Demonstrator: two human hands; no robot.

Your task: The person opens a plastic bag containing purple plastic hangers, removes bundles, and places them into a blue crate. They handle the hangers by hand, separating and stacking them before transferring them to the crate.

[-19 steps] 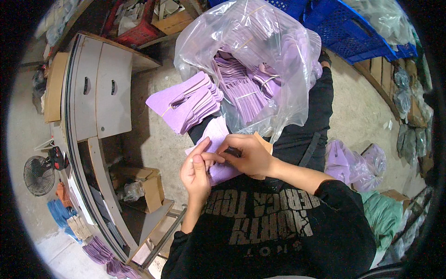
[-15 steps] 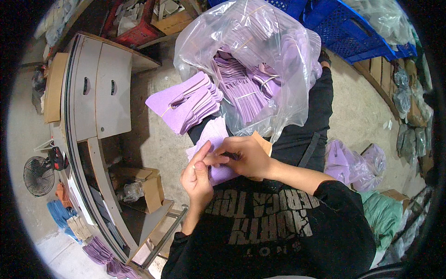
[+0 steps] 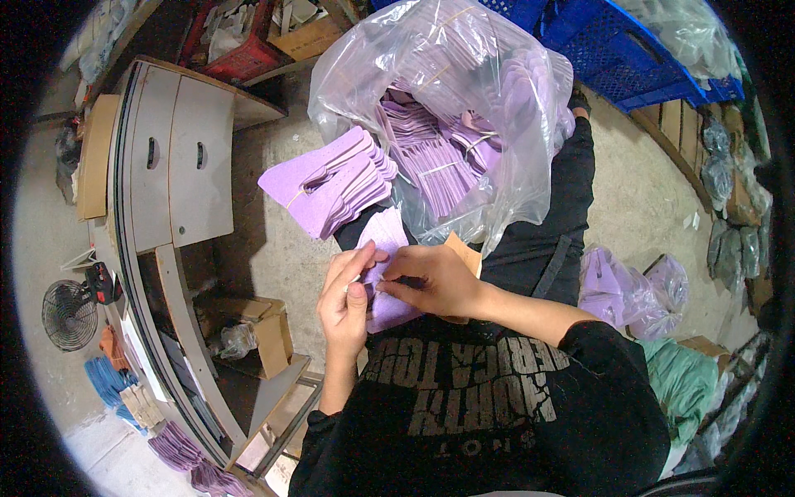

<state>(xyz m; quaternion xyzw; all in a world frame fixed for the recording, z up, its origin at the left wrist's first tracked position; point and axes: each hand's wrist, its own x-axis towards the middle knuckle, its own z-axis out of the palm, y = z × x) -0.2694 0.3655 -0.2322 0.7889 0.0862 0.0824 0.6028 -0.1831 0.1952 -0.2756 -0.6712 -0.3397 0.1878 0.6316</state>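
Two bare hands, left hand (image 3: 342, 302) and right hand (image 3: 439, 280), close together, both partly curled; contents of either grip impossible to tell. Beneath, pale-purple, felt-like pieces (image 3: 385, 229) over black-trousered lap (image 3: 530, 261). Ahead, banded purple bundle (image 3: 352, 195) beside transparent plastic bag (image 3: 338, 83).

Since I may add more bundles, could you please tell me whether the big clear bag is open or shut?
Open: the bag gapes at its mouth, and purple bundles show uncovered inside.
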